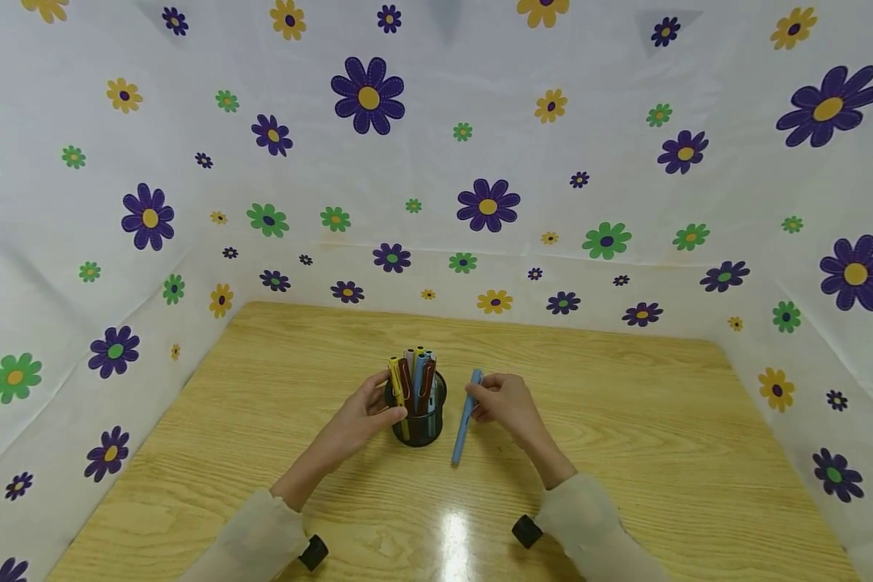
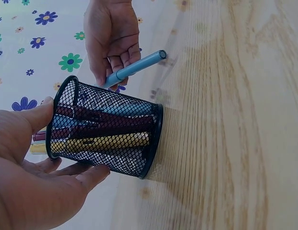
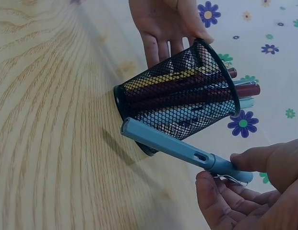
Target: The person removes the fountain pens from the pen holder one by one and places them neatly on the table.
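A black mesh pen cup [image 1: 426,432] stands upright on the wooden table, holding several pens [image 1: 422,380] in yellow, dark red, blue and pale colours. My left hand [image 1: 351,427] holds the cup from its left side, thumb at the rim and fingers round the mesh [image 2: 98,129]. To the right of the cup, my right hand [image 1: 508,404] pinches a light blue pen [image 1: 463,428] near its capped, clipped end. In the right wrist view, the pen [image 3: 163,144] slants with its other end pointing down toward the table, apart from my left hand.
The wooden table [image 1: 626,420] has a bright reflection near its front edge. White cloth [image 1: 436,162] with purple, yellow and green flowers rises at the back and both sides. A black wrist device [image 1: 527,531] sits by the right sleeve, another [image 1: 314,553] by the left.
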Available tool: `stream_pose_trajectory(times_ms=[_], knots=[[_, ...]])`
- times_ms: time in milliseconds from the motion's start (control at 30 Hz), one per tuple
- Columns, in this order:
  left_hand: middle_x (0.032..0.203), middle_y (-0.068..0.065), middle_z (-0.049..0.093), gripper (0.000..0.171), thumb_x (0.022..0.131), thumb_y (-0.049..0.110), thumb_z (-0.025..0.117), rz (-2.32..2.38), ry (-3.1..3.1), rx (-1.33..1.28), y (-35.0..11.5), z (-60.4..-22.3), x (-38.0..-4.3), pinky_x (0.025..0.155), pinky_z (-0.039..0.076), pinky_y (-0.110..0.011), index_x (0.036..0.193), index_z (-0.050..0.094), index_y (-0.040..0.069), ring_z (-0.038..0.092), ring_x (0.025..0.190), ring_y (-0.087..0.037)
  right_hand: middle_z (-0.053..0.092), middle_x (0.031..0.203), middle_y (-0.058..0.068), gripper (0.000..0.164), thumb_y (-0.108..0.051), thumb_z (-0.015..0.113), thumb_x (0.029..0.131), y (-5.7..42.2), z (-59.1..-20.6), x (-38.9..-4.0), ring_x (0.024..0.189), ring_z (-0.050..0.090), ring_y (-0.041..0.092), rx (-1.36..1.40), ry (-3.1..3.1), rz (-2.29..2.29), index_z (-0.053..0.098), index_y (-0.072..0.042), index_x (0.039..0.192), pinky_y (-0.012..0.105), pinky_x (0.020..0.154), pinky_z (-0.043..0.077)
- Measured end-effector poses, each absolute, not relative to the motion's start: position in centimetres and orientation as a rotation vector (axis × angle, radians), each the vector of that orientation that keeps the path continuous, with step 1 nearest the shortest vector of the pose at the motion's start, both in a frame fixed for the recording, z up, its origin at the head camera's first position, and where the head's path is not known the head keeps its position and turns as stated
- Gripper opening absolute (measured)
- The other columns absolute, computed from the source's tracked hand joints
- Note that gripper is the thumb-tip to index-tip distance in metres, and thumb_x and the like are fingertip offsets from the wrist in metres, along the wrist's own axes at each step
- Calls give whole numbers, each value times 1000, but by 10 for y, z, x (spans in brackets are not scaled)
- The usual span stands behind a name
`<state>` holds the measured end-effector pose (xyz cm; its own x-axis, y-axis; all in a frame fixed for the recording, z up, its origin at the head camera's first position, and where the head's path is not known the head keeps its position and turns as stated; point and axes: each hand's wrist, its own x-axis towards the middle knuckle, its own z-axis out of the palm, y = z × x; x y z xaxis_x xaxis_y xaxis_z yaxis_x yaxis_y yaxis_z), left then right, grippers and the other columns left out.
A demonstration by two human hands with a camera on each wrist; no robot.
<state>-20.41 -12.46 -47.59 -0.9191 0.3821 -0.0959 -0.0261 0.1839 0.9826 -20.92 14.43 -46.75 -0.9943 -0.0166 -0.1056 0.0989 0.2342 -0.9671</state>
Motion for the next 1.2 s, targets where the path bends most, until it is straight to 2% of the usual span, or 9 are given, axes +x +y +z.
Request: stream_pose_trajectory(times_ms=[333, 567, 733, 900, 1033, 1200], knots=[[161, -24, 36, 75, 103, 15, 67, 1790, 2152, 329, -124, -476, -205, 115, 36, -56, 164, 23, 9, 36, 148, -41, 70, 72, 13, 21, -10, 70, 99, 140, -478, -214, 62, 70, 27, 125, 2451, -1818, 74, 10, 95, 41, 62, 62], [161, -25, 35, 76, 103, 16, 67, 1788, 2152, 328, -124, -477, -205, 116, 35, -57, 164, 22, 9, 34, 149, -41, 68, 64, 16, 29, -16, 71, 99, 139, -482, -215, 58, 69, 26, 133, 2538, -1673, 75, 4, 79, 35, 57, 60], [162, -24, 35, 77, 103, 16, 67, 1791, 2149, 326, -124, -477, -205, 116, 35, -57, 164, 21, 9, 33, 149, -41, 66, 61, 16, 33, -20, 71, 98, 139, -484, -216, 52, 63, 20, 133, 2591, -1605, 74, 1, 73, 25, 49, 49], [161, -25, 36, 77, 103, 17, 68, 1802, 2145, 333, -125, -477, -205, 116, 35, -56, 164, 22, 8, 34, 148, -41, 64, 56, 13, 38, -23, 71, 98, 138, -489, -218, 46, 53, 15, 130, 2651, -1539, 73, 0, 67, 22, 44, 38], [160, -27, 36, 77, 103, 18, 68, 1809, 2148, 334, -124, -479, -204, 115, 36, -57, 164, 22, 6, 35, 148, -43, 64, 55, 12, 42, -25, 71, 98, 138, -492, -217, 43, 51, 14, 155, 2678, -1491, 72, -1, 65, 21, 42, 36], [160, -28, 36, 78, 103, 19, 68, 1802, 2164, 344, -124, -478, -202, 115, 36, -57, 164, 21, 5, 35, 147, -44, 66, 55, 9, 42, -29, 71, 99, 136, -492, -217, 43, 57, 17, 162, 2730, -1415, 74, -4, 65, 22, 41, 39]])
